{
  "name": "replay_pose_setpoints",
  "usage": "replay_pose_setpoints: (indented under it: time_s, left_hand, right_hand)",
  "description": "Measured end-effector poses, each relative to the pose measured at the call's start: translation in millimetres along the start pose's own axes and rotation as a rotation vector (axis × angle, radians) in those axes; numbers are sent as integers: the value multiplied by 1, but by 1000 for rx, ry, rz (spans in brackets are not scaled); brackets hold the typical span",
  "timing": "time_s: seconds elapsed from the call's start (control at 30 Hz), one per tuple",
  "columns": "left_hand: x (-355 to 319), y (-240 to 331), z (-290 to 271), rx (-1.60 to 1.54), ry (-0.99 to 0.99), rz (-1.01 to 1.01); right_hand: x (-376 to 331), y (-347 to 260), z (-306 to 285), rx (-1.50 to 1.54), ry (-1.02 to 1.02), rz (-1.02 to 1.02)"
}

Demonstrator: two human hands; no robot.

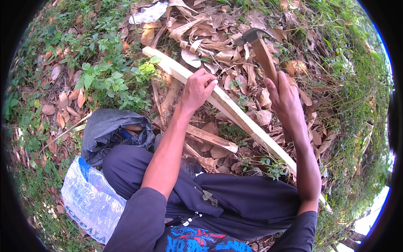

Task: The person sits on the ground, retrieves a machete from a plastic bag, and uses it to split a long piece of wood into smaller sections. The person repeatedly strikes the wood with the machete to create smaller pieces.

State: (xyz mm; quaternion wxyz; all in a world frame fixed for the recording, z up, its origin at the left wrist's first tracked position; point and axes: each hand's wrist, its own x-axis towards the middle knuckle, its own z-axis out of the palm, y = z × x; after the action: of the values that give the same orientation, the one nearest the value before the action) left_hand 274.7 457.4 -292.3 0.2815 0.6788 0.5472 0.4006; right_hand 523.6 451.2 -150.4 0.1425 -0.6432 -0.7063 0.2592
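A long, pale wooden strip [256,131] lies slantwise in front of me, from the upper left down to the right past my right forearm. My left hand [196,90] rests on its upper part, fingers closed and thumb and forefinger pinched together at its edge. Whatever is in that pinch is too small or hidden to make out. In my right hand [285,98] is a claw hammer [264,55], gripped by its wooden handle. Its dark metal head is raised beyond the strip, apart from it and from my left hand.
A shorter, rough piece of wood [214,138] lies on the dry leaves [193,31] near my legs. At my left are a black plastic bag [100,134] with things inside and a clear plastic bag [90,201]. Green plants [111,80] grow around; white plastic [149,13] lies farther off.
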Motion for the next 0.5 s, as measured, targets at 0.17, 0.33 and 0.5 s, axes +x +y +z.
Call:
replay_pose_setpoints:
  time_s: [0.17,0.33,0.5]
  left_hand:
    - [3,0,7,-34,14,41]
    - [-1,-4,5,-30,42,24]
    - [-1,-2,-4,-13,-106,-103]
  right_hand:
    - [-16,15,24,-122,-270,-41]
    - [-7,10,4,-13,-218,71]
    - [-28,25,2,-31,-136,-13]
